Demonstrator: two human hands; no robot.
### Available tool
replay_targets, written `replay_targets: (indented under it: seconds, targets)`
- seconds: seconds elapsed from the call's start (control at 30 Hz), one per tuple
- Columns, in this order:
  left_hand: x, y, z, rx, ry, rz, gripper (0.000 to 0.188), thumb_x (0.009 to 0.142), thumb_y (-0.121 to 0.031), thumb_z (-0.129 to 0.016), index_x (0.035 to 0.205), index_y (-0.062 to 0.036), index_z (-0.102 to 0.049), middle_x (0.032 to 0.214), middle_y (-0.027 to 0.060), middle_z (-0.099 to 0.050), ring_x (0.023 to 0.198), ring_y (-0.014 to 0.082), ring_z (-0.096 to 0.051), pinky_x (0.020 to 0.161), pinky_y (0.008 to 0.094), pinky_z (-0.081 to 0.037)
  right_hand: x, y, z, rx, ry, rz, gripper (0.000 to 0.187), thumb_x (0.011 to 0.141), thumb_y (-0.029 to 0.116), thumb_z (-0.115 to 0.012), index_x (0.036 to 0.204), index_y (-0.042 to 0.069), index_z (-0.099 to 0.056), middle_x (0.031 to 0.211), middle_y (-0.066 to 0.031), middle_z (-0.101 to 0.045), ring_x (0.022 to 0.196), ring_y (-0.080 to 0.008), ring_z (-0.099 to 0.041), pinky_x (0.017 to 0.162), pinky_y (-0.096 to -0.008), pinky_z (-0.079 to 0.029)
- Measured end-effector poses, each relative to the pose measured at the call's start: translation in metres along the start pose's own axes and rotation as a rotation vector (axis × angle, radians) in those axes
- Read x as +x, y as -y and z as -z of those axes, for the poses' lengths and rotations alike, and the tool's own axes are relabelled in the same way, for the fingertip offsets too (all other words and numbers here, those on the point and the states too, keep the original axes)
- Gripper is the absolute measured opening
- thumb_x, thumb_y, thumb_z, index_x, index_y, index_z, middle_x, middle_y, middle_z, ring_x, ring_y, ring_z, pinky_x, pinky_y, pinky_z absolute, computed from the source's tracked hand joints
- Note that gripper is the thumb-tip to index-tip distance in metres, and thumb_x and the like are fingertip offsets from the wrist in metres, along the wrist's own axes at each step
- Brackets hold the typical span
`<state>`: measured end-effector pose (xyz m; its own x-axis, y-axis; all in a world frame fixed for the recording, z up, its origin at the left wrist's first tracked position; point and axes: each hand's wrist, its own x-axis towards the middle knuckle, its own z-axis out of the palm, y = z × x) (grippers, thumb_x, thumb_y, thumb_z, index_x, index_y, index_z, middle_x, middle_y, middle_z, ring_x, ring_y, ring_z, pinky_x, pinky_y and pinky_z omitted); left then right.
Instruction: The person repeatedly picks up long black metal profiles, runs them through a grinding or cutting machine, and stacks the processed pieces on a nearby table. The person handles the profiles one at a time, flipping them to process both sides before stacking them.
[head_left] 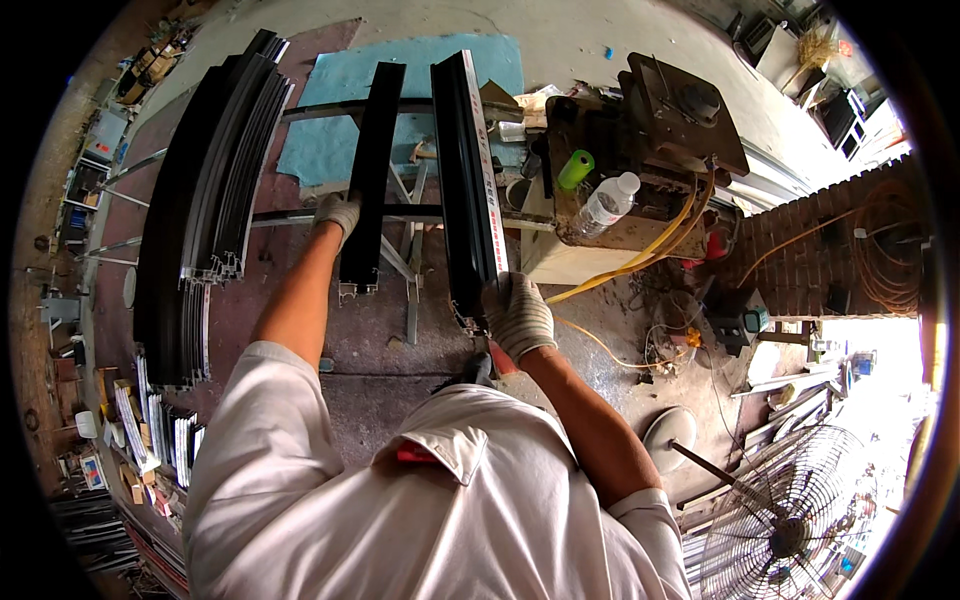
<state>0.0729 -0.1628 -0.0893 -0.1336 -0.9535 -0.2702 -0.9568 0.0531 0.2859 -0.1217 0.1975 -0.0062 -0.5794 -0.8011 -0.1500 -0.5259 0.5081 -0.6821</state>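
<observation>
Both my hands wear pale knit gloves. My left hand [341, 214] is closed on the left edge of a short black metal profile [376, 160], which lies across the rack bars. At the near end of a second, wider black profile [460, 190], my right hand [521, 316] grips its right side, the fingers partly hidden. This one carries a white printed strip [487, 165] along its right edge. The two profiles lie apart, with a gap between them. Farther left, a stack of long black profiles [205, 170] rests on the same rack, cut ends toward me.
A rusty machine [690, 110] stands at the right, with a clear plastic bottle [608, 204] and a green roll [576, 170] on it. Yellow hoses [640, 262] hang from it. A standing fan [790, 535] is at lower right. A blue sheet [330, 90] lies beyond the rack.
</observation>
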Motion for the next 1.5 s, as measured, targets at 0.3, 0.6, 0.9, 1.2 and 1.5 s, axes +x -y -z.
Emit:
replay_targets:
  seconds: [0.3, 0.6, 0.9, 1.2, 1.5]
  targets:
    - [-0.124, -0.087, 0.02, -0.559, -0.405, -0.49, 0.042, 0.089, -0.035, -0.064, 0.107, 0.0027, -0.058, 0.108, 0.0179, -0.064, 0.099, 0.0274, -0.063, 0.088, 0.0371, -0.049, -0.006, -0.014, 0.019, 0.7, -0.081, -0.094, 0.032, 0.092, 0.031, -0.061, 0.098, 0.0, -0.056, 0.08, -0.0113, -0.064, 0.071, -0.0179, -0.057, 0.069, -0.0329, -0.048]
    - [-0.241, -0.194, 0.006, -1.47, 0.388, -0.052, 0.053, 0.082, -0.056, -0.068, 0.113, -0.0132, -0.06, 0.1, 0.0025, -0.06, 0.086, 0.0146, -0.055, 0.076, 0.0327, -0.049, -0.102, -0.072, 0.109, 0.698, 0.014, 0.04, 0.029, 0.093, 0.021, -0.06, 0.11, -0.003, -0.058, 0.08, -0.0023, -0.06, 0.072, -0.007, -0.053, 0.065, -0.0239, -0.047]
    - [-0.32, -0.229, -0.039, -1.722, 0.735, -0.055, 0.057, 0.08, -0.045, -0.074, 0.118, -0.0065, -0.056, 0.105, 0.0045, -0.062, 0.095, 0.0177, -0.059, 0.083, 0.0329, -0.05, -0.265, -0.211, 0.19, 0.536, 0.108, -0.118, 0.042, 0.093, 0.028, -0.059, 0.121, -0.004, -0.054, 0.096, -0.0064, -0.061, 0.085, -0.0093, -0.052, 0.077, -0.0252, -0.047]
    - [-0.459, -0.282, -0.105, -1.456, 0.79, -0.213, 0.052, 0.078, -0.036, -0.078, 0.119, -0.0091, -0.06, 0.105, -0.0007, -0.063, 0.095, 0.0138, -0.056, 0.087, 0.0296, -0.045, -0.438, -0.33, 0.176, 0.67, -0.049, -0.445, 0.049, 0.089, 0.04, -0.067, 0.117, 0.0, -0.057, 0.089, 0.0009, -0.058, 0.08, -0.0071, -0.049, 0.073, -0.0235, -0.045]
    - [-0.499, -0.352, -0.162, -1.021, 0.739, -0.175, 0.069, 0.073, -0.05, -0.079, 0.116, 0.0009, -0.06, 0.115, 0.009, -0.061, 0.106, 0.0199, -0.052, 0.096, 0.0341, -0.039, -0.485, -0.362, 0.151, 0.845, -0.279, -0.536, 0.044, 0.093, 0.037, -0.063, 0.116, 0.0, -0.057, 0.094, 0.0011, -0.058, 0.085, -0.0079, -0.049, 0.078, -0.0244, -0.044]
